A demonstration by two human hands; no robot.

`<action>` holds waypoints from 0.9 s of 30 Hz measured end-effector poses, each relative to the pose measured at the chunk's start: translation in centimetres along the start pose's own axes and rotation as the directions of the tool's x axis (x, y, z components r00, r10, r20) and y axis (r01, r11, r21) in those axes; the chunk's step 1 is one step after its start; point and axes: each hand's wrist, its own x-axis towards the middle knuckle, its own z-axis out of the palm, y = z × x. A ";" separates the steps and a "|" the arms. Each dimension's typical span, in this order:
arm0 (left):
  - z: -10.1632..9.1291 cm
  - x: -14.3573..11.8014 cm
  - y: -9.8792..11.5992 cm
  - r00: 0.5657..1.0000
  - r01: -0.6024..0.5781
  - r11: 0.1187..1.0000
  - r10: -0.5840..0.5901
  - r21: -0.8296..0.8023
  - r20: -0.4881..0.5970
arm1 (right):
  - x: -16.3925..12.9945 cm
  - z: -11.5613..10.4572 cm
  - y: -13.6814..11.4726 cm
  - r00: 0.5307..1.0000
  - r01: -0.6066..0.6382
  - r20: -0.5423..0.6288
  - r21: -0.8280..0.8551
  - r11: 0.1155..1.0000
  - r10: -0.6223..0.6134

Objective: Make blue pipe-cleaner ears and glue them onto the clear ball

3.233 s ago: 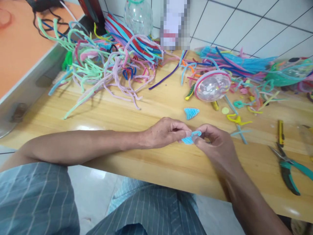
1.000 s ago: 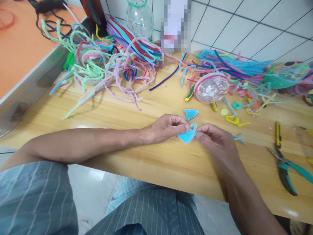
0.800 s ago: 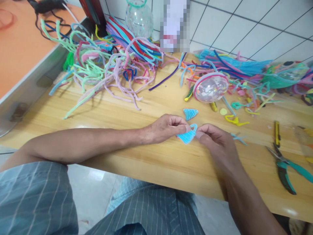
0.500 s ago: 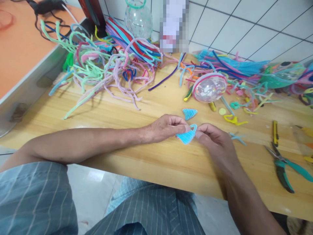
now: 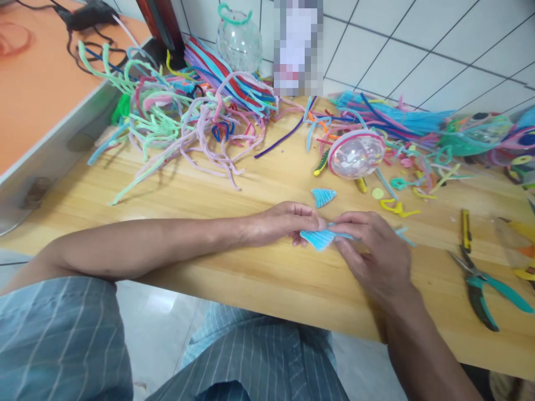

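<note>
A blue fan-shaped piece of folded pipe cleaner (image 5: 318,239) is pinched by my left hand (image 5: 288,223) between thumb and fingers, just above the table. My right hand (image 5: 371,250) grips the piece's loose end, a short blue strand (image 5: 343,235) that sticks out to the right between thumb and fingers. The fingertips of both hands nearly meet at the top of the piece and cover part of it. Just beyond my hands lies a second, similar blue fan-shaped piece (image 5: 323,197), flat on the wooden table (image 5: 234,267).
Tangled pipe cleaners (image 5: 167,117) spread at the back left, with blue bundles (image 5: 401,117) at the back right. A clear plastic dome (image 5: 357,155) rests beyond my hands. Pliers (image 5: 476,278) and a yellow cutter (image 5: 466,231) lie at the right. A clear jar (image 5: 239,44) stands by the tiled wall.
The loose end was a raised loop above the piece; now it points out to the right. My right hand has turned, its fingers coming over the top of the strand.
</note>
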 end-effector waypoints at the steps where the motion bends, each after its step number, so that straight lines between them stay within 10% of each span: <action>1: 0.1 -0.3 0.1 0.996 -0.074 0.995 0.077 0.073 -0.039 | 0.0 -0.1 0.0 1.000 -0.007 -0.002 -0.003 1.000 0.007; 5: 0.6 -1.1 0.1 0.876 -0.379 0.792 0.473 0.479 -0.090 | 0.3 0.3 0.1 1.000 -0.018 -0.009 -0.022 1.000 0.018; 9: 0.6 -1.0 -1.1 0.825 -0.407 0.613 0.565 0.677 -0.016 | 0.7 1.2 0.2 1.000 0.003 -0.006 -0.125 0.992 -0.004; 17: 0.1 -0.2 -0.6 0.919 -0.260 0.896 0.344 0.361 -0.194 | -0.7 -0.7 -2.1 0.972 -0.152 -0.218 -0.273 0.950 0.092; 21: 0.3 -0.1 -0.3 0.942 -0.227 0.967 0.249 0.118 -0.225 | -1.0 -0.3 -2.9 0.883 -0.443 -0.123 0.095 0.891 0.452; 27: 0.5 0.1 -1.0 0.964 -0.179 0.984 0.178 0.014 -0.196 | 0.9 2.8 -1.5 0.706 -0.611 0.093 0.580 0.538 0.702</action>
